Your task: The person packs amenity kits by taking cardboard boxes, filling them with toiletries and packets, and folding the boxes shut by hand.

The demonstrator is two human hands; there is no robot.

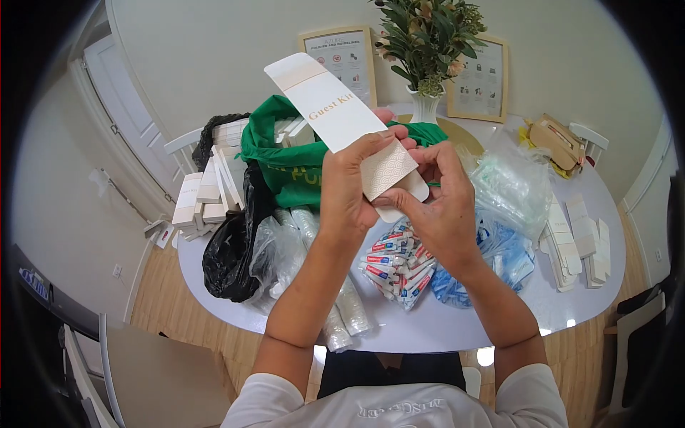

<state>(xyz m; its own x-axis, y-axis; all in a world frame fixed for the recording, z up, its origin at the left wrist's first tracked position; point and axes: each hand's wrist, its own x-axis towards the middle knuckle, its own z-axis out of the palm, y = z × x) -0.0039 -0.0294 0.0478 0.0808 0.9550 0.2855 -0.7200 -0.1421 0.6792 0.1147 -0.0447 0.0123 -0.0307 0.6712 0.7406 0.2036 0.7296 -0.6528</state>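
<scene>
A white carton [332, 103] with gold "Guest Kit" lettering and a beige patterned section is held up slantwise over the table. My left hand [344, 185] wraps around its middle, thumb across the front. My right hand [448, 203] grips the lower end, thumb and fingers around the white end flaps, which stick out. Whether anything is inside the carton cannot be seen. Below my hands lies a clear bag of toothpaste tubes [399, 264], with a bag of blue-wrapped items [485, 260] beside it.
A green bag [282, 171] and stacked white cartons [203, 192] are at left, near a black plastic bag [232, 260] and clear-wrapped rolls [349, 307]. Clear packets [514, 185] and flat cartons [571, 242] lie right. Behind stand a flower vase [426, 107] and frames [339, 39].
</scene>
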